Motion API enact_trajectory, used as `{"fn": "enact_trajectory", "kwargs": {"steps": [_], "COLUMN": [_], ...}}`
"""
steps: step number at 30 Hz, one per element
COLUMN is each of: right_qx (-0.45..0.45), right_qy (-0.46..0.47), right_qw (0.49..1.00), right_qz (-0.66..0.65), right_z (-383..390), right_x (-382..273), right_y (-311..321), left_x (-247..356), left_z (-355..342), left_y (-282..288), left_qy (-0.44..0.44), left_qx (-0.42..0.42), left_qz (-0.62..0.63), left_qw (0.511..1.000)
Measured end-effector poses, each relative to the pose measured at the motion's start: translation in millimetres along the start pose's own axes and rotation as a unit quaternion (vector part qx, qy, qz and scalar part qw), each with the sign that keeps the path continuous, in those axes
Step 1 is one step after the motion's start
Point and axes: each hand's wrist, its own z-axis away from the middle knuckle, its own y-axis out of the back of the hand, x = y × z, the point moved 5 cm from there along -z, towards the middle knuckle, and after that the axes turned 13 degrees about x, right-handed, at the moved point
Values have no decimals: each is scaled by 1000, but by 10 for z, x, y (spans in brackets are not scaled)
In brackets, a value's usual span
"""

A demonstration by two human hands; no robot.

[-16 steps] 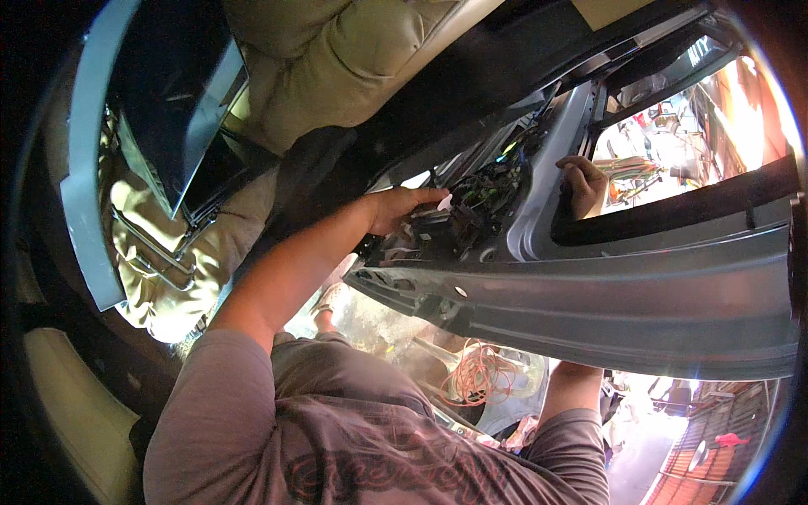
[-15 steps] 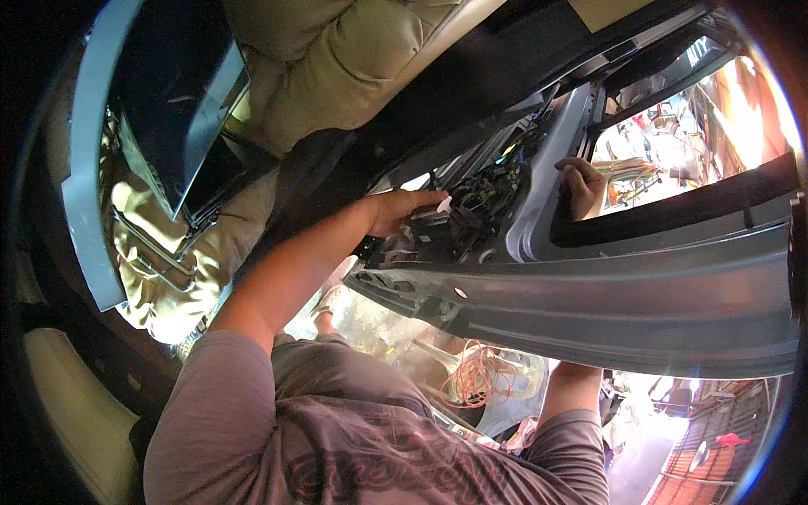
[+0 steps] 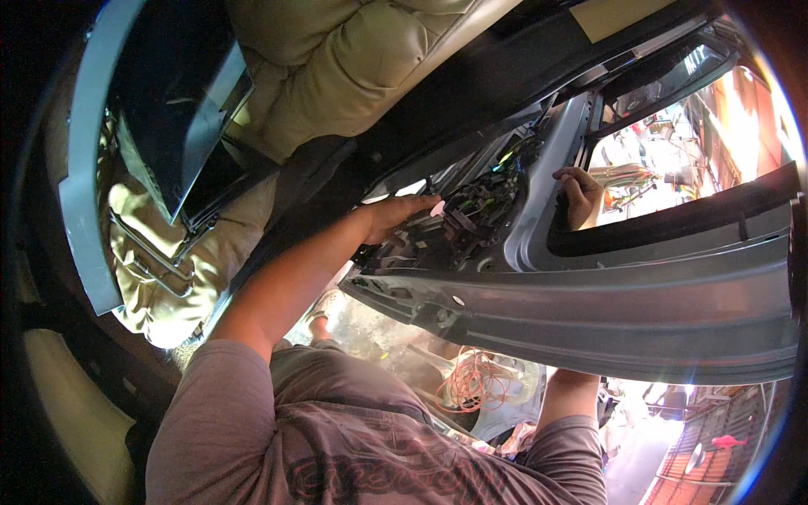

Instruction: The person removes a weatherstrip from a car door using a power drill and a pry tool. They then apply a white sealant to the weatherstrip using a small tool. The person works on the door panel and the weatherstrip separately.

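A grey vehicle door stands tilted in front of me, its inner side bared to dark parts and wiring. My left hand lies at the left side of that bared area, fingers pressed together. At its fingertip is a small pale pink-white piece, too small to name. The rest of its grip is hidden. My right arm passes behind the door, and my right hand shows in the window opening, fingers curled at the frame.
Tan padded seats and a dark sill lie on the left and above, beside a blue-grey panel. Below the door, an orange coiled cable rests near a pale chair-like object. A bundle of wires shows through the window opening.
My left hand has shifted slightly left and the door has dropped a little in view. The right hand stays at the window frame, nearly unmoved.
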Motion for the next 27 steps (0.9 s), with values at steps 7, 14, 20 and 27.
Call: {"fn": "enact_trajectory", "kwargs": {"steps": [7, 14, 20, 27], "right_qx": [7, 0, 1, 6], "right_qy": [2, 20, -16, 2], "right_qw": [1000, 1000, 1000, 1000], "right_qz": [-25, 9, -5, 20], "right_z": [36, 39, 30, 27], "right_x": [-11, -55, -60, -80], "right_y": [-24, 14, -26, -56], "left_x": [-138, -621, -1320, -2427], "left_z": [33, 122, 369, 799], "left_y": [228, 676, 1058, 1206], "left_qy": [-13, -5, 67, 146], "left_qx": [60, 177, 205, 212], "left_qz": [47, 46, -44, -206], "left_qw": [997, 983, 975, 944]}}
